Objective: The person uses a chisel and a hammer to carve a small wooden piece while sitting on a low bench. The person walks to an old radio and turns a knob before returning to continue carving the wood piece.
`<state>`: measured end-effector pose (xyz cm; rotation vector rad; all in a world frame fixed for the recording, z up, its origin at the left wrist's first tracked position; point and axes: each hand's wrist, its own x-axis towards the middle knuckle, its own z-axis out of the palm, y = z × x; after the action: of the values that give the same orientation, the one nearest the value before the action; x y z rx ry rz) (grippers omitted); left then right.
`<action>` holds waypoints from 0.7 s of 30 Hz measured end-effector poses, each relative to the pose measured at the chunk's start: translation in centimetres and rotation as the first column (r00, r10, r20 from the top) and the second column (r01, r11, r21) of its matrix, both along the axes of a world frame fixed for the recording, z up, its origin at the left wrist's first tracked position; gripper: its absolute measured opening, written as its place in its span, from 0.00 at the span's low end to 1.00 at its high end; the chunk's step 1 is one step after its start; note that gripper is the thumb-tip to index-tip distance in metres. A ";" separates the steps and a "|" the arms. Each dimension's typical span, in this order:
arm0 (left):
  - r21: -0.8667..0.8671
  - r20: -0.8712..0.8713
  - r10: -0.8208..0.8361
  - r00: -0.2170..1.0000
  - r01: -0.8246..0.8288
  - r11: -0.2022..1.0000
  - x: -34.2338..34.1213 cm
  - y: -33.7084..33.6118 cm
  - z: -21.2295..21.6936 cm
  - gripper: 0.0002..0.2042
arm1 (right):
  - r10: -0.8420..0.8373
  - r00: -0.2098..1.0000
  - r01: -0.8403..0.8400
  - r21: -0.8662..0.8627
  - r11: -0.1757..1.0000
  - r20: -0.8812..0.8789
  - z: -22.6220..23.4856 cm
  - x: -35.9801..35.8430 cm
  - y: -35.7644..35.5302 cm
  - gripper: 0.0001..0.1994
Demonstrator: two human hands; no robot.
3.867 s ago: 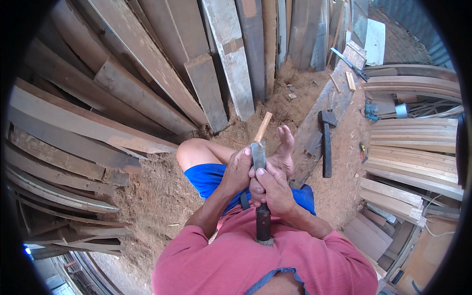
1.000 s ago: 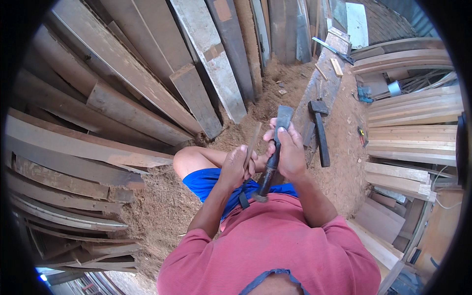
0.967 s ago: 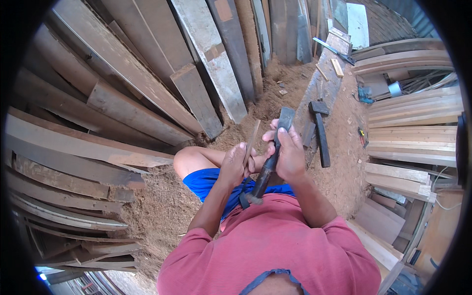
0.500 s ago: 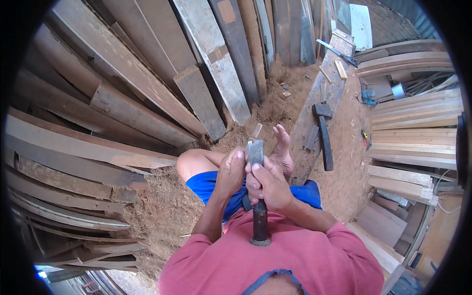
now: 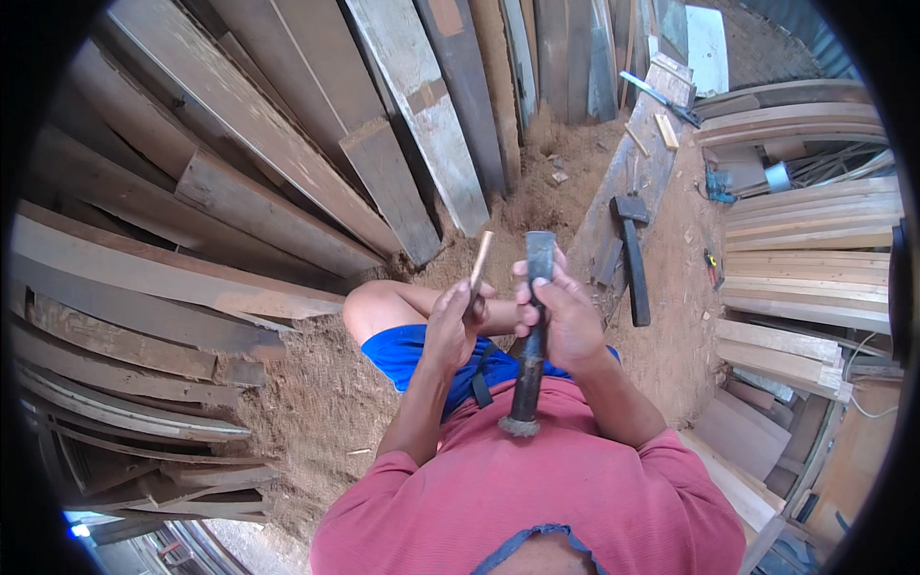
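Note:
A wide-bladed chisel [image 5: 529, 369] with a dark round handle and a frayed butt end stands lengthwise in front of my chest, its steel blade pointing away. My right hand [image 5: 563, 311] is closed around it where blade and handle meet. Between the fingers and thumb of my left hand [image 5: 454, 326] is a thin, narrow piece of wood [image 5: 482, 259], tilted upward, its lower end hidden by the fingers. The wood and the chisel are a small gap apart, over my lap in blue shorts.
On a plank [image 5: 599, 230] ahead to the right lie a mallet [image 5: 632, 254], a saw [image 5: 661, 98] and small wood offcuts [image 5: 666, 131]. Boards [image 5: 278, 134] lean at the left and far side. Stacked lumber [image 5: 805, 278] lines the right. Sawdust [image 5: 316, 412] covers the floor.
My hands have drawn apart. The chisel has shifted right, more of its handle now showing, and the wood piece in my left hand has turned more upright. My raised foot has lowered out of sight.

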<state>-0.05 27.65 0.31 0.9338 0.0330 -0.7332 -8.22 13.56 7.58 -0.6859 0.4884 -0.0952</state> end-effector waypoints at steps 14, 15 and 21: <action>0.220 0.214 -0.182 0.960 0.134 0.966 4.0 -1.2 2.1 0.18 | 0.238 0.969 -0.245 0.208 0.947 0.059 0.9 0.9 5.5 0.06; 0.233 0.271 -0.250 0.930 0.189 0.954 4.0 -0.5 1.5 0.18 | 0.228 0.972 -0.235 0.169 0.957 0.059 1.2 0.7 5.6 0.06; 0.538 0.615 -0.488 0.620 0.123 0.834 -0.6 3.3 2.8 0.20 | 0.084 0.987 -0.085 0.000 0.996 0.140 2.9 -1.9 3.9 0.05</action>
<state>-0.62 30.96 3.12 1.6758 -0.7420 -0.6278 -10.15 17.42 10.44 -0.6879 0.3245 -0.0614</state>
